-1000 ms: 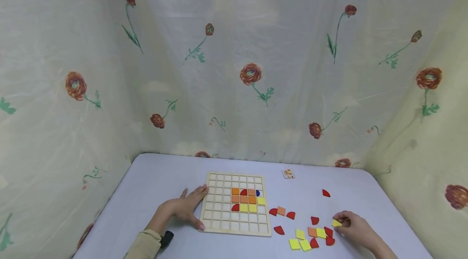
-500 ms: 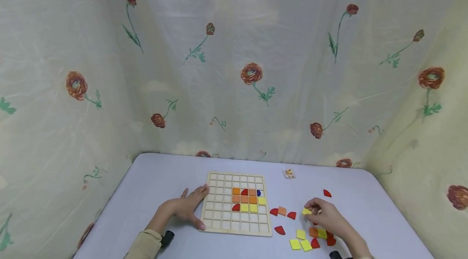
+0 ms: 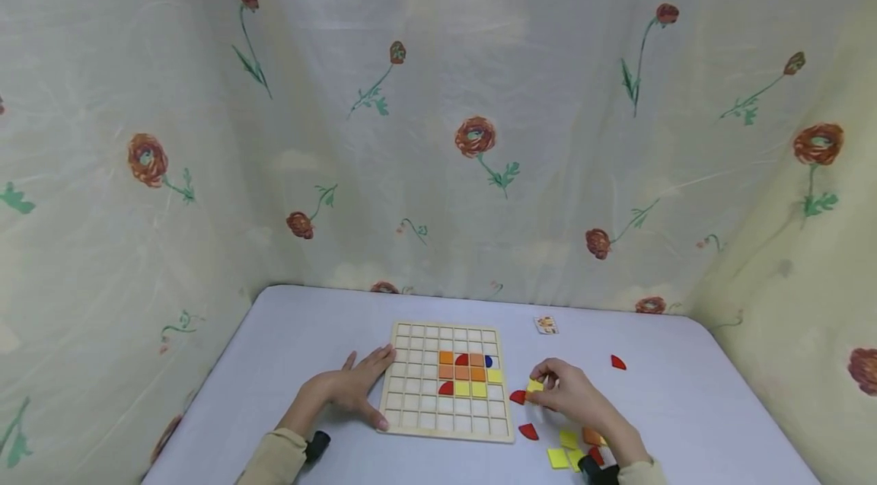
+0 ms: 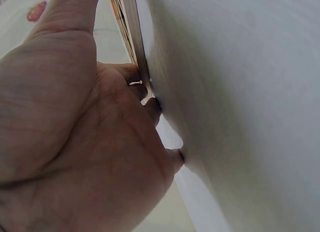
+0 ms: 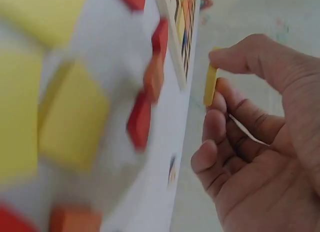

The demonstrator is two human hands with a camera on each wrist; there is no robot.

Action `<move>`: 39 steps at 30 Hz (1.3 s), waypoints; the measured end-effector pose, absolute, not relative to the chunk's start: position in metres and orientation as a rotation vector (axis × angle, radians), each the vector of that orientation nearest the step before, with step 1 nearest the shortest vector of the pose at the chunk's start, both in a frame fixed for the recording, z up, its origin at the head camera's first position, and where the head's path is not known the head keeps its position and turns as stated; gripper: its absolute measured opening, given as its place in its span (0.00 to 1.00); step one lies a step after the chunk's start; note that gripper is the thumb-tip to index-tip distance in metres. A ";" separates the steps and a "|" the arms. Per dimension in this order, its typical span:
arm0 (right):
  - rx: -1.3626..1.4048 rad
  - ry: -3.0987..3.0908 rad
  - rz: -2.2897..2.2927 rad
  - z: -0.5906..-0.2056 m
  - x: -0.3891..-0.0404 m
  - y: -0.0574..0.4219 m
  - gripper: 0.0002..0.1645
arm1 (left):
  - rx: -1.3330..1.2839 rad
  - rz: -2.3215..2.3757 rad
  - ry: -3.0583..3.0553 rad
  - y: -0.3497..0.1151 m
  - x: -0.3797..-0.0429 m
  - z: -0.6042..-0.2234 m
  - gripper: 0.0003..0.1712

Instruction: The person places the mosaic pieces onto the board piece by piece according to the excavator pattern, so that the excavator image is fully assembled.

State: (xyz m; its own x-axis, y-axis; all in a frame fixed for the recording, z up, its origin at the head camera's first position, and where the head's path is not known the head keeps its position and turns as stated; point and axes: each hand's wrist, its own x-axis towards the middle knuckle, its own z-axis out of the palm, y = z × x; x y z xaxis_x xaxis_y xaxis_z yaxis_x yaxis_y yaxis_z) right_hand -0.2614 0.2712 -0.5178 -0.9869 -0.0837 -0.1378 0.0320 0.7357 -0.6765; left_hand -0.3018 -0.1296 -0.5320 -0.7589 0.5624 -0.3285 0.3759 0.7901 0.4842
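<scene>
My right hand [image 3: 574,394] pinches a yellow square tile [image 5: 211,85] between thumb and fingertips, held up off the table just right of the board. A wooden grid board [image 3: 415,401] lies flat in the middle of the table. Orange, red, yellow and blue pieces sit in its cells, right of centre, among them an orange tile [image 3: 447,357] and a blue piece [image 3: 489,361]. Spread along the board's left edge, my left hand [image 3: 352,387] touches it with thumb and fingers. In the left wrist view its fingertips meet the board's side [image 4: 135,37].
Loose red quarter-round pieces [image 3: 528,432] and yellow tiles [image 3: 558,458] lie right of the board, some partly behind the right forearm. A lone red piece [image 3: 618,362] lies farther right. A small printed card [image 3: 546,325] is at the back. A flowered curtain [image 3: 438,256] surrounds the table.
My right hand has carried the yellow tile leftward from the far right, over the loose pieces, to near the board's right edge. The left hand has stayed on the board.
</scene>
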 end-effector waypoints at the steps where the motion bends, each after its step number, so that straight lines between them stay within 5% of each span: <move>1: -0.009 2.785 -1.088 -0.518 -0.262 0.277 0.17 | 0.701 0.546 2.515 -0.129 -0.302 -0.532 0.73; 12: 0.147 2.854 -0.881 -0.535 -0.268 0.334 0.15 | 0.703 0.541 2.520 -0.130 -0.302 -0.535 0.73; 18: 0.000 2.866 -0.827 -0.529 -0.265 0.321 0.20 | 0.706 0.535 2.523 -0.130 -0.302 -0.535 0.73; 23: -0.111 2.777 -0.880 -0.530 -0.262 0.307 0.14 | 0.707 0.542 2.523 -0.131 -0.302 -0.534 0.73; 39: -0.026 2.791 -0.846 -0.534 -0.262 0.301 0.13 | 0.686 0.534 2.523 -0.128 -0.301 -0.532 0.73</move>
State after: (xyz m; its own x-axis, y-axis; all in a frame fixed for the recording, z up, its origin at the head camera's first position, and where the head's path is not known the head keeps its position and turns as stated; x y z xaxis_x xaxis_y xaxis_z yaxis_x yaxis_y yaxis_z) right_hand -0.2618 0.3010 -0.5337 -0.9746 -0.0813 -0.2085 0.0482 0.8335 -0.5504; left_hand -0.3014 -0.1277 -0.5323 -0.7655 0.5503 -0.3333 0.3681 0.7995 0.4747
